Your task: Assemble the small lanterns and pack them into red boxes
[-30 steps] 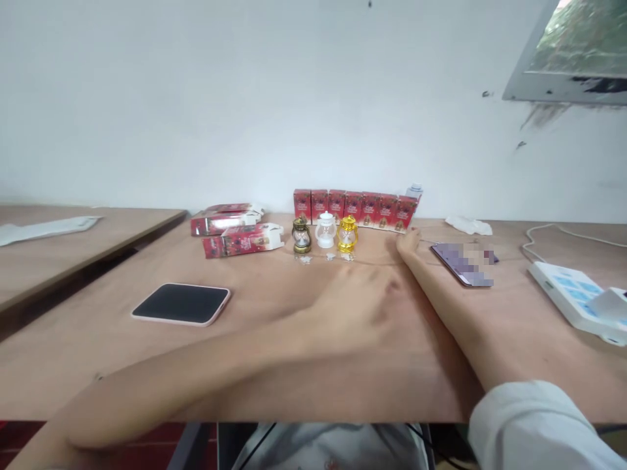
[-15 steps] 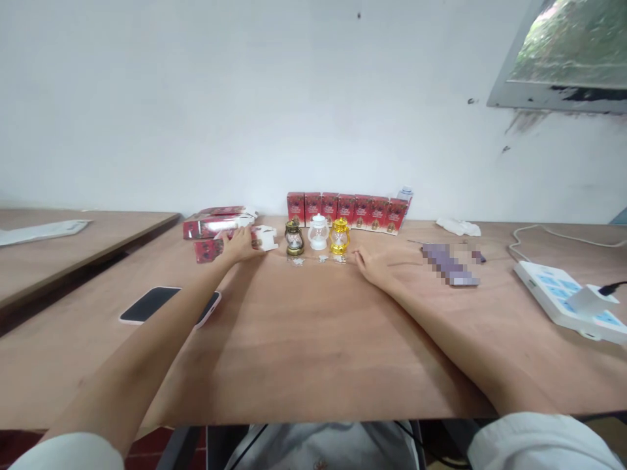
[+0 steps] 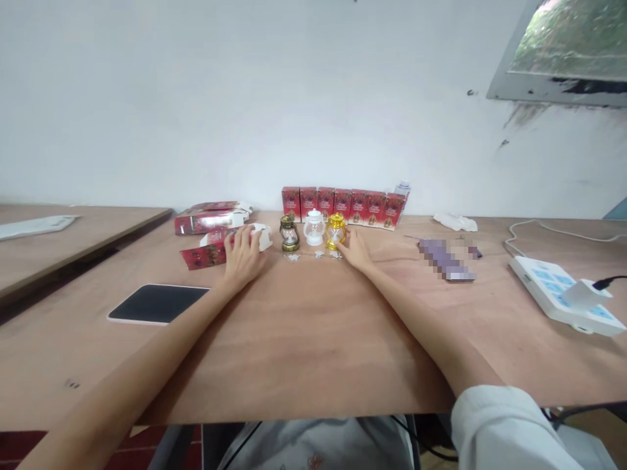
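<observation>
My left hand (image 3: pixel 241 256), its fingers curved and apart, is over the right part of an opened red box (image 3: pixel 206 256). Whether the fingertips touch its cardboard I cannot tell. Three small lanterns stand upright in a row: a bronze lantern (image 3: pixel 289 235), a white lantern (image 3: pixel 314 228) and a gold lantern (image 3: pixel 336 232). At the gold one's right side is my right hand (image 3: pixel 357 250), thumb and forefinger apart and close against its lower body. Small pale pieces (image 3: pixel 318 254) lie in front of the lanterns.
Several red boxes (image 3: pixel 342 205) stand along the wall, a bottle (image 3: pixel 403 190) behind them. More red boxes (image 3: pixel 204 222) lie at left. A phone (image 3: pixel 151 304) rests near my left forearm. To the right are a tissue (image 3: pixel 455 222), a blurred-out purple item (image 3: pixel 445 260) and a power strip (image 3: pixel 558 294).
My right hand has moved left to the gold lantern. My left hand has shifted slightly toward me and right, and the opened red box beneath it has turned and slid left.
</observation>
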